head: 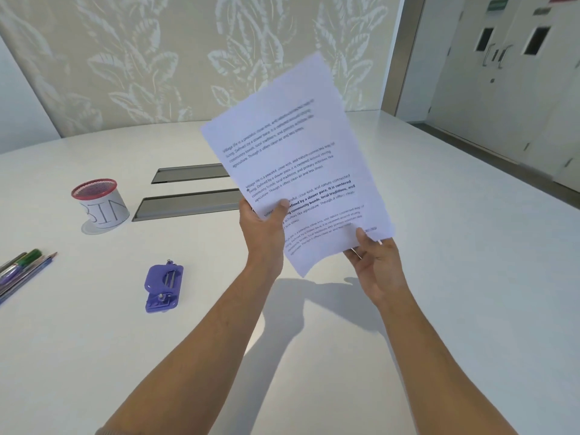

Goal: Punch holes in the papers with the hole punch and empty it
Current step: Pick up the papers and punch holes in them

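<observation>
A thin stack of printed white papers (295,158) is held up in the air above the white table (439,277), tilted to the right. My left hand (262,229) grips the stack's lower left edge, thumb on the front. My right hand (375,263) holds the lower right corner from underneath. A small purple hole punch (163,286) lies on the table to the left of my left forearm, well apart from both hands. A red-rimmed mesh cup labelled BIN (100,202) stands farther back on the left.
Several pens and pencils (22,273) lie at the left edge of the table. Two grey cable flaps (188,204) are set into the tabletop behind the papers. A patterned wall is at the back, a double door at the far right.
</observation>
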{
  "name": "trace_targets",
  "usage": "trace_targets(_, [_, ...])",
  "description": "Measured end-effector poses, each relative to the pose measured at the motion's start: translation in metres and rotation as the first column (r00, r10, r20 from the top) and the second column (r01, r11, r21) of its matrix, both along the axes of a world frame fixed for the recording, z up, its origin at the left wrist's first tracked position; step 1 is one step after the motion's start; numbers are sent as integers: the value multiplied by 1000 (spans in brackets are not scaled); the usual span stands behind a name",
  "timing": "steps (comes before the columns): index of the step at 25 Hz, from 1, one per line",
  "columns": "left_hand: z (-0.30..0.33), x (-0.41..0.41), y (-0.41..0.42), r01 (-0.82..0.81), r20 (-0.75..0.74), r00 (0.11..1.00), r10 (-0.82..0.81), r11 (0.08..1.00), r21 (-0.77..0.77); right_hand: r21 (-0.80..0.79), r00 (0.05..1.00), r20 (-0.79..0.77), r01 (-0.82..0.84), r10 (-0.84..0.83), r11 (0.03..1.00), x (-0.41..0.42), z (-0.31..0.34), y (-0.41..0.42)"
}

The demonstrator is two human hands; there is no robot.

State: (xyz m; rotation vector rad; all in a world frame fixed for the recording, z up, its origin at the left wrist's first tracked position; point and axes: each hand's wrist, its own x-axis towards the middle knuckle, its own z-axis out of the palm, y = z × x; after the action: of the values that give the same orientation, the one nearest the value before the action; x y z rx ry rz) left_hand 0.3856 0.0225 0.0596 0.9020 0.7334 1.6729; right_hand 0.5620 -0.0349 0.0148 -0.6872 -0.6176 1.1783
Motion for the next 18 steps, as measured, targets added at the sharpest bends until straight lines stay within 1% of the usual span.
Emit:
trace_targets(1, [-2,4,-2,21,34,999,-21,1000,-1,10,1000,-22,5,-4,1000,-3,0,0])
trace_targets(3, [-6,9,-3,54,59,997,-53,998,-18,-9,999,-16,38,-38,999,-7,0,-1])
trace_targets(7, [-12,7,-2,124,23,992,-123,992,-35,-17,990,67,129,-127,992,-1,8,-3])
trace_targets(9, [-7,-5,3,115,44,993,-113,993,-40,15,973,154,171,-172,985,11,16,-4])
trace_targets(12, [6,-35,13,82,54,995,-84,996,39,60,906,343,243,-249,968,36,26,-4])
trace_targets(14, [12,-58,20,27,-15,1000,-27,999,27,87,859,433,261,-272,961,50,36,-3])
trace_targets(15, [14,-68,22,25,-93,995,-23,999,21,100,846,456,258,-275,961,55,42,-3])
trace_targets(16, [15,-75,24,49,-192,980,-43,999,23,114,839,469,253,-276,961,59,48,-3])
trace_targets(18, [16,-83,21,143,-387,914,-121,989,27,136,826,493,237,-273,962,63,58,-3])
